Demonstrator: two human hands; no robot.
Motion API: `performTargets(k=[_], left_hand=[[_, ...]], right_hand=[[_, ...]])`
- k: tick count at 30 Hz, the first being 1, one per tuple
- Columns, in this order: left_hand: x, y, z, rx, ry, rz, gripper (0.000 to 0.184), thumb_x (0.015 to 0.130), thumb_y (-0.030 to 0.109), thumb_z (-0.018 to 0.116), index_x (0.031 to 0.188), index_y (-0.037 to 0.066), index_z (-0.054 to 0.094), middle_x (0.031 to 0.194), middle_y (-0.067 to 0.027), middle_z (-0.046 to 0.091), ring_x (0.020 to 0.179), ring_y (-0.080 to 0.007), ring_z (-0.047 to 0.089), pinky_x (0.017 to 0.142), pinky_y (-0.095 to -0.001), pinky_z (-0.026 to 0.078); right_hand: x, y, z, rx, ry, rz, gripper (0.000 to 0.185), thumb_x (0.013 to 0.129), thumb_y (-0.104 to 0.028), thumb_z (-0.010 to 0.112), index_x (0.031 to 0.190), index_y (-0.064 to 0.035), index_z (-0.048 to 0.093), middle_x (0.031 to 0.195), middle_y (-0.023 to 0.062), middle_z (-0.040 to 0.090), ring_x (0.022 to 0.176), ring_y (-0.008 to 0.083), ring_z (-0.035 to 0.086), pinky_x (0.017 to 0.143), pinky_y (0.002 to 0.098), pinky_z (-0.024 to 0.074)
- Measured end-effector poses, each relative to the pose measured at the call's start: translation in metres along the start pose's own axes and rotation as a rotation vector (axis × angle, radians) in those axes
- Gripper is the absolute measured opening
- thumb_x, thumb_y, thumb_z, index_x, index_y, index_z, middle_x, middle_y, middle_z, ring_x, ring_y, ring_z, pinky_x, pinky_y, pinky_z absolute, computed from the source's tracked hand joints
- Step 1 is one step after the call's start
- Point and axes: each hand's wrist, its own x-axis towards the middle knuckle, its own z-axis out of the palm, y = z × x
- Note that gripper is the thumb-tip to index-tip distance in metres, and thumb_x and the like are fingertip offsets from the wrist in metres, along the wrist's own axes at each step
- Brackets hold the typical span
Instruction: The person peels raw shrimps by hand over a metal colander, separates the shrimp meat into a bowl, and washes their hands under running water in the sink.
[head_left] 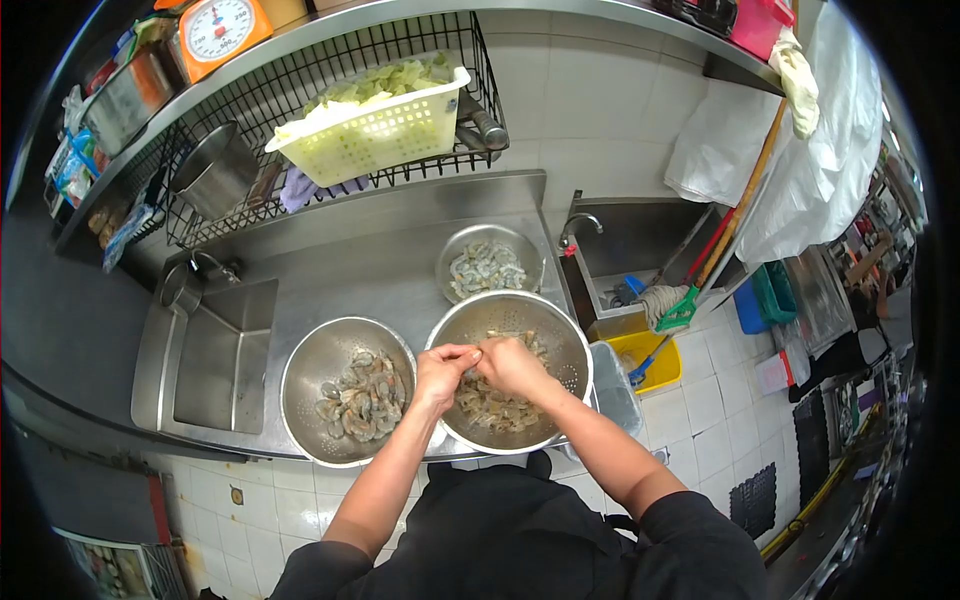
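Note:
My left hand (443,375) and my right hand (510,366) meet over the right steel colander (573,350), fingers pinched together. What they pinch is too small and hidden to name. Under them, brownish shells and shrimp pieces (500,408) lie in that colander. Left of it, a second steel colander (305,375) holds a heap of grey unpeeled shrimp (362,400). Behind the right colander stands a smaller steel bowl (452,243) with pale peeled shrimp (487,268).
A sink (225,355) is at the counter's left end. A rack above carries a yellow basket (370,140) of cut greens. At the right are a second sink (640,245), a yellow bucket (660,375) and mop handles. Another person stands at the far right.

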Motion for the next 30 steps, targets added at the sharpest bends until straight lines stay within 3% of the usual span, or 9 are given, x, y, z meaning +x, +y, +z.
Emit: performTargets(k=[6,11,14,16,20,23,25,27,30], left_hand=[[0.001,0.006,-0.008,0.105,-0.001,0.109,0.012,0.081,-0.002,0.072,0.093,-0.006,0.07,0.081,-0.0111,0.069,0.069,-0.0144,0.064,0.066,-0.0269,0.054],[0.001,0.001,-0.016,-0.035,0.029,0.083,0.014,0.083,-0.001,0.071,0.094,-0.006,0.067,0.08,-0.0114,0.069,0.068,-0.0156,0.066,0.063,-0.0259,0.055],[0.002,-0.006,-0.014,-0.054,0.076,0.087,0.015,0.083,0.002,0.073,0.092,-0.005,0.063,0.077,-0.0103,0.068,0.064,-0.0148,0.065,0.058,-0.0242,0.054],[-0.001,-0.011,-0.017,0.066,0.047,0.08,0.017,0.083,0.004,0.073,0.092,-0.002,0.06,0.075,-0.0093,0.066,0.059,-0.0138,0.063,0.052,-0.0235,0.052],[-0.005,-0.003,-0.038,0.083,0.03,0.076,0.022,0.087,0.012,0.072,0.096,-0.002,0.058,0.072,-0.0084,0.063,0.055,-0.014,0.063,0.048,-0.025,0.05],[0.002,0.009,-0.077,0.067,0.057,0.022,0.028,0.094,0.024,0.064,0.101,-0.002,0.059,0.078,-0.0109,0.064,0.056,-0.0158,0.064,0.048,-0.0266,0.052],[0.011,0.012,-0.119,0.36,0.186,0.057,0.028,0.092,0.022,0.065,0.103,-0.003,0.061,0.079,-0.0126,0.067,0.059,-0.0173,0.066,0.053,-0.0295,0.054],[0.005,0.012,-0.169,1.294,0.359,0.254,0.017,0.086,0.01,0.058,0.096,0.0,0.068,0.09,-0.0198,0.071,0.076,-0.029,0.07,0.07,-0.0421,0.055],[-0.016,0.0,-0.23,1.874,0.376,-0.116,0.021,0.086,0.016,0.055,0.096,0.009,0.073,0.101,-0.0168,0.07,0.101,-0.0346,0.065,0.083,-0.0458,0.051]], right_hand=[[-0.002,0.016,-0.008,0.427,-0.02,0.418,0.015,0.077,-0.013,0.066,0.074,0.0008,0.067,0.055,0.0086,0.056,0.054,0.0143,0.054,0.054,0.0328,0.0445],[-0.03,0.073,0.016,-0.604,-0.259,0.032,0.029,0.078,-0.014,0.07,0.103,-0.0004,0.066,0.082,0.0113,0.067,0.066,0.0169,0.061,0.063,0.0323,0.0505],[-0.019,0.048,0.011,-0.171,0.002,-0.183,0.036,0.083,-0.016,0.069,0.114,-0.0006,0.062,0.092,0.0112,0.067,0.072,0.0153,0.063,0.064,0.0294,0.0517],[0.0,0.016,-0.005,0.864,-0.467,0.478,0.028,0.088,-0.017,0.067,0.11,0.0,0.063,0.086,0.0066,0.067,0.068,0.011,0.061,0.06,0.0247,0.0489],[0.037,0.028,0.001,0.614,-0.777,0.498,0.018,0.089,-0.008,0.06,0.105,-0.0013,0.06,0.076,0.0035,0.066,0.059,0.0088,0.058,0.049,0.023,0.0459],[0.064,0.029,0.012,0.946,-0.367,0.556,0.016,0.088,-0.005,0.053,0.1,0.0047,0.058,0.08,0.0103,0.065,0.061,0.0144,0.061,0.048,0.0261,0.0488],[0.077,0.038,0.026,1.141,-0.058,0.617,0.017,0.088,-0.005,0.052,0.099,0.0067,0.057,0.082,0.0129,0.064,0.063,0.0166,0.063,0.048,0.0273,0.0501],[0.085,0.049,0.037,1.1,0.357,0.755,0.017,0.088,-0.003,0.051,0.099,0.0093,0.056,0.085,0.0155,0.063,0.068,0.0204,0.064,0.047,0.03,0.0506],[0.077,0.027,0.031,0.949,0.238,0.739,0.018,0.088,-0.004,0.051,0.101,0.007,0.057,0.086,0.0131,0.062,0.07,0.0195,0.064,0.048,0.0297,0.0513]])
